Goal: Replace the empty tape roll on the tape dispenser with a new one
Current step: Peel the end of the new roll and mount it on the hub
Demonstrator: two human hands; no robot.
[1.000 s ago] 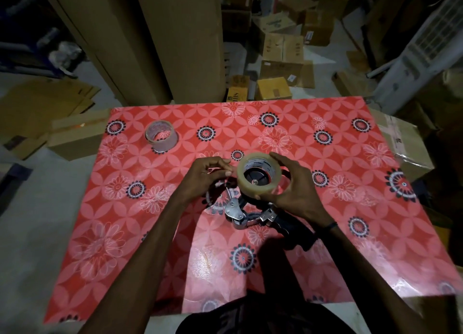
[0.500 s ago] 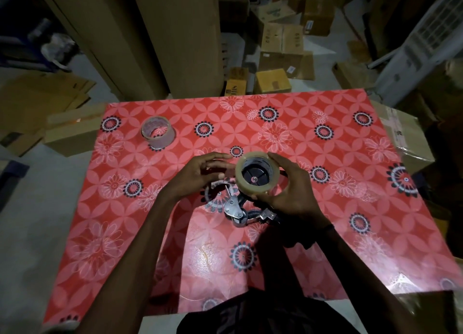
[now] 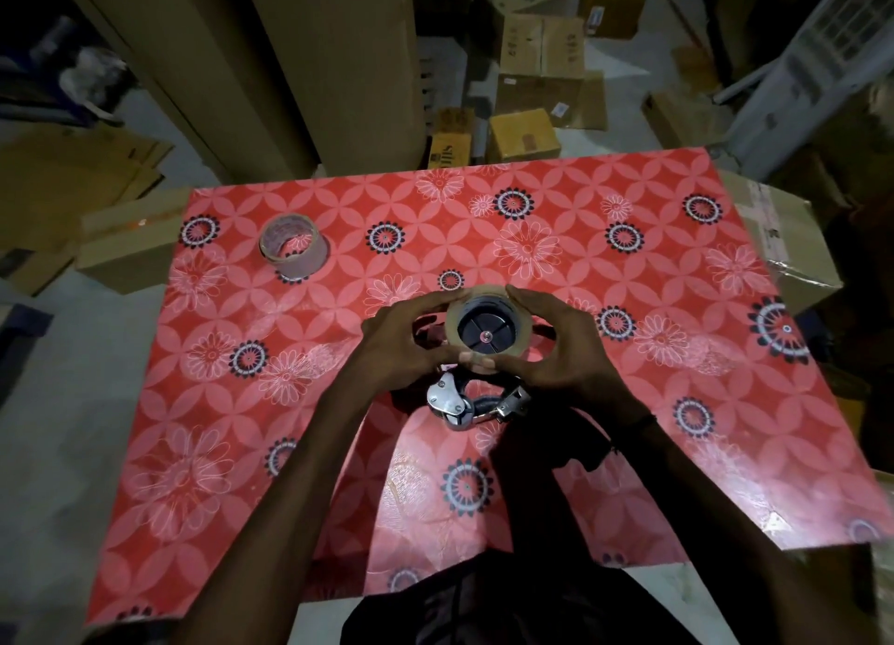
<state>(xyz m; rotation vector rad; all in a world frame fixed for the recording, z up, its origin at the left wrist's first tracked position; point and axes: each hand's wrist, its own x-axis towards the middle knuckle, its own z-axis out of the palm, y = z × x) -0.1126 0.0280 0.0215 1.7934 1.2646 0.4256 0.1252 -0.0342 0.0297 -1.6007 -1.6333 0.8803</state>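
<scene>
A full roll of clear tape sits around the black hub of the tape dispenser, which lies on the red flowered table cover. My left hand grips the roll's left side, thumb on its near rim. My right hand cups the right side. The dispenser's metal roller and blade end shows just below my hands; its handle is dark and partly hidden under my right wrist. The empty tape core stands on the cover at the far left, apart from both hands.
Tall cardboard sheets lean behind the table's far edge. Cardboard boxes lie scattered on the floor beyond. A wrapped box sits beside the table's right edge, another box at the left.
My left hand has moved from beside the roll onto its left side. Both hands now close around the roll, which sits lower on the hub.
</scene>
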